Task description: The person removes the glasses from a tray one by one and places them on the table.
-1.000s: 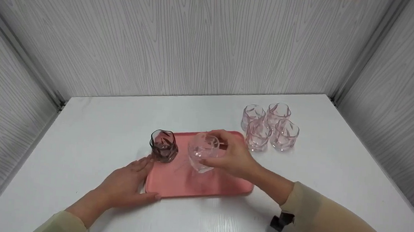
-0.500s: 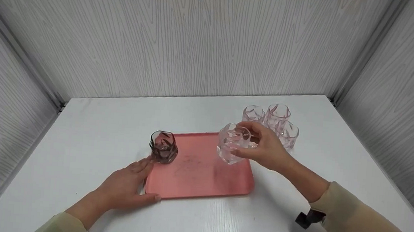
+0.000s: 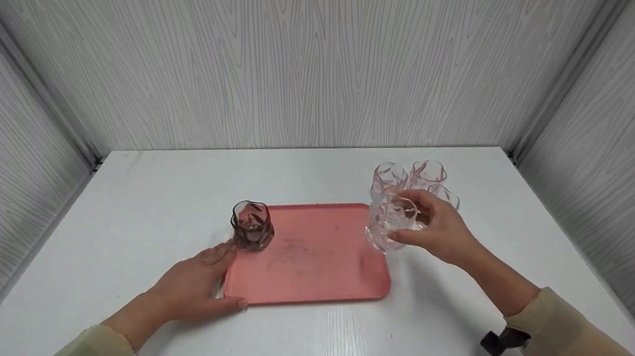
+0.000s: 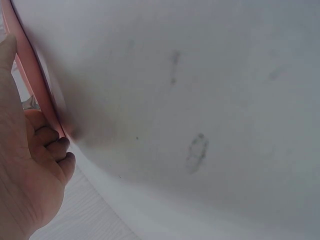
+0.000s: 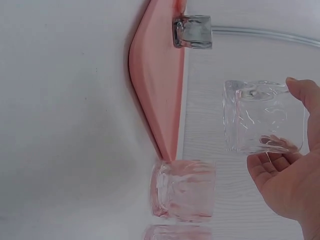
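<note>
My right hand (image 3: pixel 437 225) holds a clear faceted glass (image 3: pixel 386 227) between thumb and fingers, in the air over the tray's right end. In the right wrist view the clear glass (image 5: pixel 265 117) is apart from the pink tray (image 5: pixel 160 75). The left hand (image 3: pixel 195 281) lies at the tray's left front corner, fingers along its left edge and thumb on the front edge. A dark smoky glass (image 3: pixel 252 226) stands upright on the pink tray (image 3: pixel 312 256) at its back left corner, near the left fingertips. In the left wrist view the left hand (image 4: pixel 35 175) touches the tray's rim.
Pale pink glasses, among them one glass (image 3: pixel 390 175) at the back, stand in a group right of the tray, partly hidden behind the right hand. In the right wrist view one pink glass (image 5: pixel 185 190) stands close to the tray's end. Grey wood-grain walls (image 3: pixel 314 60) enclose the white table (image 3: pixel 182 191).
The right hand has carried the clear glass rightward from over the tray's middle to its right end, in front of the pink glasses. The left hand, tray and dark glass have stayed put.
</note>
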A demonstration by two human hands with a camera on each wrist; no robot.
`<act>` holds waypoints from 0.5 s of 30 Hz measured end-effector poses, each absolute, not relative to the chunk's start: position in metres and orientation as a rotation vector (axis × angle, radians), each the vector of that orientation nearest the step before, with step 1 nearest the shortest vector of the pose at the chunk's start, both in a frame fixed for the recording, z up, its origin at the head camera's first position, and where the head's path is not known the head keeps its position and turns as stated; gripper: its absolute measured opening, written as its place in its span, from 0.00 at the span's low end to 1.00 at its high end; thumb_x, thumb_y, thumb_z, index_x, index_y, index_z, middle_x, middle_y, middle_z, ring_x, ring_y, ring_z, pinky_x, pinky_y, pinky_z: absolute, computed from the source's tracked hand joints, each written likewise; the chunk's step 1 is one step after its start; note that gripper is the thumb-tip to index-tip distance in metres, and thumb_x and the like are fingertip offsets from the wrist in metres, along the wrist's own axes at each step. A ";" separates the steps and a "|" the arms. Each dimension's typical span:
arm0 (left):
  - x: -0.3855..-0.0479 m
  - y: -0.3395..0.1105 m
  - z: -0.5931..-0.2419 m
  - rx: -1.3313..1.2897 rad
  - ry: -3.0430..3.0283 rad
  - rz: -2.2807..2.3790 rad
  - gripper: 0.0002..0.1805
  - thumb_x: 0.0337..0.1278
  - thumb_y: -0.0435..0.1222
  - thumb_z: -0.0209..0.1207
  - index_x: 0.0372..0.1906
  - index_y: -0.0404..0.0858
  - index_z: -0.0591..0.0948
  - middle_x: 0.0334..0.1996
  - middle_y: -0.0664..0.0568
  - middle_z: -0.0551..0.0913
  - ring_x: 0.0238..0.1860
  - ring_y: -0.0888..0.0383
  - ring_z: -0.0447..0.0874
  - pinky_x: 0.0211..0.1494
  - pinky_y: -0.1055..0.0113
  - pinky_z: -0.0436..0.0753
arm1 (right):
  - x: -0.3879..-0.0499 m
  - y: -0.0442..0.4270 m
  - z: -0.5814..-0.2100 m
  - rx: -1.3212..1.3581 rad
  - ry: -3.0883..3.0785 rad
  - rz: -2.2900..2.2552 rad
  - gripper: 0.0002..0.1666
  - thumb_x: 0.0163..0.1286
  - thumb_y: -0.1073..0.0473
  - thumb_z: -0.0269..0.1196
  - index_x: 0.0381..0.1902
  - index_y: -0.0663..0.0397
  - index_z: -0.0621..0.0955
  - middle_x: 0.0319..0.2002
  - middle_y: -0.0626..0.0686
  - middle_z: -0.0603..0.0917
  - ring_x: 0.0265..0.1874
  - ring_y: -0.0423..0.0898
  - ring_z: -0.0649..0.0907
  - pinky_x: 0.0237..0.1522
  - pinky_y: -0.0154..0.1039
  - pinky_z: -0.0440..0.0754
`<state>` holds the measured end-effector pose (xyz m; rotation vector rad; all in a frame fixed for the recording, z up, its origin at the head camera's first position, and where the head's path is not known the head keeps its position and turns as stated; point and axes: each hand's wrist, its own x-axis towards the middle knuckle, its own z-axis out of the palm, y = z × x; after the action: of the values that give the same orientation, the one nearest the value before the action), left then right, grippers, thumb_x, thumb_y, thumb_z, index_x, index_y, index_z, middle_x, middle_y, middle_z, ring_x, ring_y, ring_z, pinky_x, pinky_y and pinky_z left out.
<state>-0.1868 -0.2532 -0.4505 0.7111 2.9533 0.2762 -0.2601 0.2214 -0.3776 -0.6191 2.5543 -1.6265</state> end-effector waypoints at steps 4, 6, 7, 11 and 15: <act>-0.186 -0.253 -0.449 0.725 2.961 0.294 0.61 0.62 0.76 0.53 0.81 0.30 0.65 0.82 0.41 0.62 0.79 0.40 0.64 0.74 0.43 0.74 | -0.261 0.231 -0.382 -0.623 2.564 -1.603 0.40 0.58 0.64 0.81 0.68 0.61 0.78 0.58 0.60 0.83 0.56 0.55 0.82 0.58 0.32 0.81; -0.186 -0.254 -0.449 0.729 2.960 0.294 0.61 0.63 0.76 0.52 0.81 0.30 0.65 0.82 0.41 0.62 0.79 0.40 0.64 0.74 0.43 0.73 | -0.261 0.236 -0.384 -0.623 2.567 -1.601 0.40 0.58 0.64 0.81 0.68 0.60 0.78 0.58 0.60 0.83 0.56 0.55 0.82 0.59 0.32 0.81; -0.186 -0.254 -0.449 0.730 2.959 0.290 0.61 0.63 0.76 0.52 0.81 0.30 0.65 0.82 0.41 0.62 0.79 0.40 0.63 0.74 0.43 0.73 | -0.262 0.238 -0.385 -0.621 2.565 -1.605 0.40 0.58 0.64 0.81 0.68 0.60 0.78 0.57 0.60 0.83 0.56 0.55 0.81 0.59 0.33 0.81; -0.186 -0.253 -0.448 0.721 2.948 0.279 0.61 0.63 0.76 0.51 0.81 0.30 0.64 0.82 0.41 0.60 0.80 0.39 0.63 0.75 0.42 0.72 | -0.262 0.246 -0.388 -0.608 2.572 -1.615 0.40 0.59 0.64 0.80 0.68 0.59 0.78 0.57 0.60 0.83 0.56 0.56 0.81 0.60 0.35 0.81; -0.187 -0.253 -0.448 0.713 2.946 0.272 0.62 0.62 0.77 0.52 0.81 0.30 0.64 0.83 0.41 0.60 0.79 0.38 0.63 0.74 0.41 0.73 | -0.261 0.252 -0.394 -0.577 2.600 -1.572 0.41 0.60 0.62 0.80 0.70 0.59 0.77 0.59 0.58 0.83 0.57 0.55 0.81 0.59 0.34 0.81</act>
<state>-0.1866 -0.2533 -0.4480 0.7135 2.9464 0.2724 -0.2607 0.2525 -0.3936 -0.5774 2.5998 -1.5717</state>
